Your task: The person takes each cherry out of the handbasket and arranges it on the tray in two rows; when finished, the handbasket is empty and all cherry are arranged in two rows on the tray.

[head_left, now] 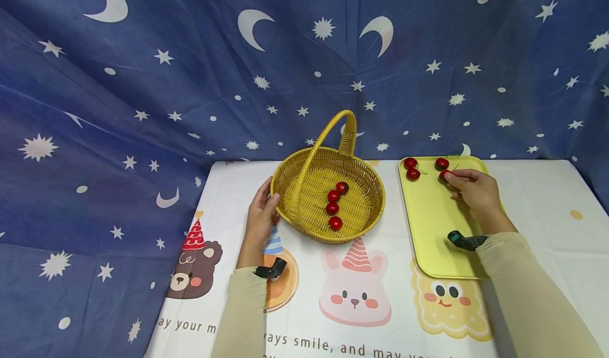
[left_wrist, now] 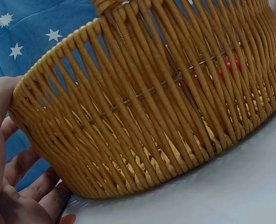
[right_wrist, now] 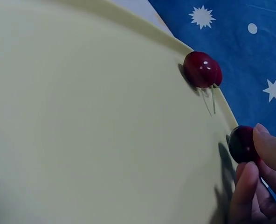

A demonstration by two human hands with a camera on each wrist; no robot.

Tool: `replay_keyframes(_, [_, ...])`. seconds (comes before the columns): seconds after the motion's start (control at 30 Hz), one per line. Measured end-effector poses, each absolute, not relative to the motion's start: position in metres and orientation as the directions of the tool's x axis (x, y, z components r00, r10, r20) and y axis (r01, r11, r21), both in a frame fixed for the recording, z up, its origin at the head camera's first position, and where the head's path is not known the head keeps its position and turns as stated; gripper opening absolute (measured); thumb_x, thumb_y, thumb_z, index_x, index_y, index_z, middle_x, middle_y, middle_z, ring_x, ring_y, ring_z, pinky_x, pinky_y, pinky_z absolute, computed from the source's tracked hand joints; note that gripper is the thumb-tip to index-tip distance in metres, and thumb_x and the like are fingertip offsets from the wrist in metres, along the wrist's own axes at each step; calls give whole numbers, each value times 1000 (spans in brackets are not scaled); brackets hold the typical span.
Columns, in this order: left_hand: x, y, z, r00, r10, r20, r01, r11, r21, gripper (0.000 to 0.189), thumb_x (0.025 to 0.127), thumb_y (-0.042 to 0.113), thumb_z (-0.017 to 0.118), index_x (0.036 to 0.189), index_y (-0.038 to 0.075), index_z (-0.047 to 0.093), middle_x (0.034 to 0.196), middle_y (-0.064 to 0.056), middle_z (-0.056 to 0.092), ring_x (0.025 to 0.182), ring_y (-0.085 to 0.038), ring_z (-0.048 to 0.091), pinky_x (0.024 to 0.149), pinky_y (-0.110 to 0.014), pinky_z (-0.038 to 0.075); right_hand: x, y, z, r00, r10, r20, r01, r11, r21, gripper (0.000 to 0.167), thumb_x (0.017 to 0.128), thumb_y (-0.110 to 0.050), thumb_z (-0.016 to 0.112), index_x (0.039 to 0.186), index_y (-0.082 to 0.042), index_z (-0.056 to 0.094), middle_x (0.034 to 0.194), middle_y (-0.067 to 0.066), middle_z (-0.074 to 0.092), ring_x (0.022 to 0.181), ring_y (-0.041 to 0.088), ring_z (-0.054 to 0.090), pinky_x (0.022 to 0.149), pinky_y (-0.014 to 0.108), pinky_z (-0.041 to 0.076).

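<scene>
The head view shows a blue backdrop [head_left: 285,56] with moons and stars behind a surface [head_left: 533,199] covered in white printed cloth. On it stands a yellow woven basket [head_left: 373,189], upright, with a flat yellow tray [head_left: 425,226] to its right, apart from it. The left hand [head_left: 260,218] holds the basket's left side, thumb at the rim, the other fingers parted along the outer wall; a light hold like this should be enough to steady it without tipping. The right hand [head_left: 478,194] is over the tray's far end, thumb and fingers pinching one cherry [head_left: 444,175]. A loose cherry [head_left: 441,163] lies just beyond it, a pair of cherries [head_left: 412,168] sits at the tray's far left corner, and four cherries [head_left: 332,208] lie inside the basket. The step in hand looks to be picking up that single fruit. Its round, glossy skin may slip, so a soft, centred pinch with the fingertips should serve best, and a straight lift should spare the neighbour a nudge and clear the tray's raised edge.
</scene>
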State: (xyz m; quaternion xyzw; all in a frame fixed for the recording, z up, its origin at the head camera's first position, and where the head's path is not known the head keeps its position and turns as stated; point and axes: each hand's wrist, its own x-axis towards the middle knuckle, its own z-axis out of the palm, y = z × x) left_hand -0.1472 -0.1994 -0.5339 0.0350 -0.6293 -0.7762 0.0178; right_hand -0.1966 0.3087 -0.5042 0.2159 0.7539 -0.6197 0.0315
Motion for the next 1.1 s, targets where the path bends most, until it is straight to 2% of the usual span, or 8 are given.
replay_keyframes(0.17, [-148,-199,-533,-997,-71,-30,-15,-201,979,56,101,25,66,153,26,47,160,8,43,146,-15,43,101,-19,49,-200,310,-507,-885,324,-335,400,161,-902,39,87,-38,79,116,-15,65,75,-19,67,65,2,62,57,20,55])
replay_keyframes(0.33, [-147,-199,-534,-997,-71,-32,-18,-187,982,55,101,27,66,153,29,47,159,9,44,145,-16,44,94,-18,51,-202,312,-511,-861,354,-366,436,143,-889,39,86,-40,80,115,-18,67,75,-20,66,64,2,60,57,18,53])
replay_keyframes(0.53, [-147,-200,-535,-997,-69,-30,-17,-186,982,54,102,27,65,152,30,47,160,10,43,144,-15,45,91,-17,51,-203,310,-512,-838,383,-388,469,144,-871,41,83,-46,80,115,-22,71,88,-20,63,69,0,58,60,16,52])
replay_keyframes(0.67, [-146,-200,-534,-997,-69,-39,-25,-188,982,54,102,26,64,152,31,47,159,10,43,139,-17,50,78,-17,52,-204,309,-513,-832,393,-392,472,130,-872,35,83,-48,80,109,-26,74,94,-16,60,70,2,56,61,16,53])
replay_keyframes(0.8, [-146,-200,-532,-996,-73,-48,-34,-181,983,53,102,26,64,152,32,47,158,11,44,133,-16,53,70,-19,50,-206,309,-514,-827,400,-395,475,122,-871,29,83,-48,79,105,-28,75,96,-15,60,69,2,55,61,16,54])
replay_keyframes(1.0, [-145,-200,-531,-996,-66,-56,-44,-173,984,52,103,26,63,152,34,47,157,12,45,123,-15,57,59,-22,43,-208,310,-515,-811,415,-413,508,147,-849,43,82,-52,78,115,-24,75,97,-15,59,72,2,56,61,15,52])
replay_keyframes(1.1, [-146,-200,-531,-996,-66,-61,-50,-168,985,53,103,26,63,152,34,47,157,11,45,122,-14,56,59,-22,44,-208,310,-515,-808,419,-414,512,150,-846,47,81,-54,78,116,-23,74,98,-15,58,74,2,56,62,14,52])
